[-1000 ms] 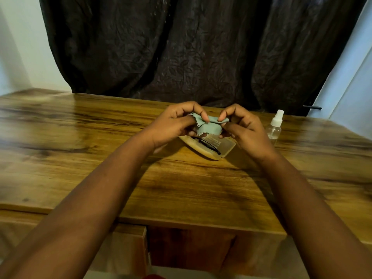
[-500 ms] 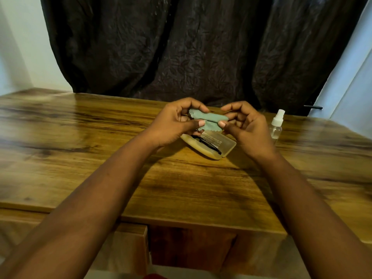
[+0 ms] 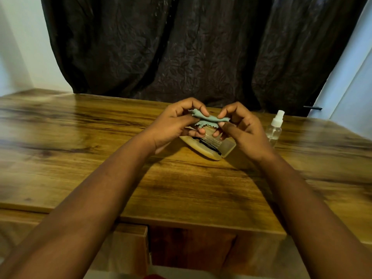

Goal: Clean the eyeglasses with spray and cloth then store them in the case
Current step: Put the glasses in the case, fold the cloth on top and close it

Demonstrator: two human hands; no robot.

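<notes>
Since half a second ago the cloth (image 3: 207,120) has been bunched narrower between the two hands, its jagged edge now hanging down. On the wooden tabletop (image 3: 181,184), the left hand (image 3: 173,125) and right hand (image 3: 243,131) each pinch one end of it with curled fingers, just above the open case (image 3: 225,147). Dark eyeglasses (image 3: 207,144) lie inside the case. Just right stands the spray bottle (image 3: 274,128). Beyond hangs a dark curtain (image 3: 191,47).

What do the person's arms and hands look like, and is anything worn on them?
Both forearms are bare, with no sleeves in view. The left hand and right hand wear no gloves, and no rings, watch or bracelet can be seen. The fingernails are short.
</notes>
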